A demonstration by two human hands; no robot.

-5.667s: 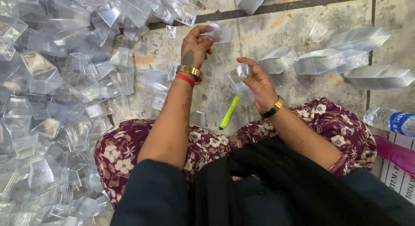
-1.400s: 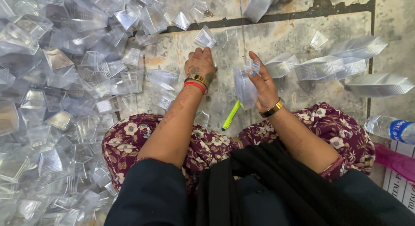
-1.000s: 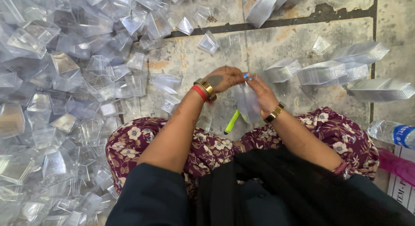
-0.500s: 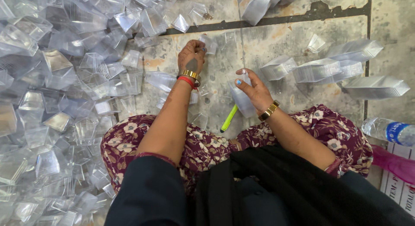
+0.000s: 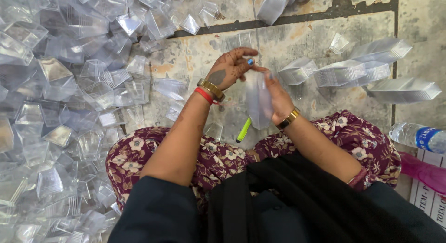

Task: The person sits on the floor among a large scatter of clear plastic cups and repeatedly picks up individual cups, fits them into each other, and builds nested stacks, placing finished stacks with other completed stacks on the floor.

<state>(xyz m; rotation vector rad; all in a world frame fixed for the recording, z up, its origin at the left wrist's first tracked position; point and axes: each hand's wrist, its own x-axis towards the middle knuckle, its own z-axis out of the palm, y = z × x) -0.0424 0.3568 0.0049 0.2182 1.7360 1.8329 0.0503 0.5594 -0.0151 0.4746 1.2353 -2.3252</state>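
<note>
We have our right hand (image 5: 278, 101) curled around a stack of clear plastic cups (image 5: 258, 103) above our lap, while our left hand's (image 5: 230, 68) fingertips pinch at its top, so next calls for seating the piece squarely.

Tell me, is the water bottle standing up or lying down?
Lying down. The water bottle rests on its side on the floor at the right.

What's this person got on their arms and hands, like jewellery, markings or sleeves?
The left hand carries dark henna patterning on its back and fingers, blue-painted nails, and at the wrist a gold bangle beside a red one. The right hand wears a gold bracelet. Both forearms are bare; dark sleeves start near the elbows.
</note>
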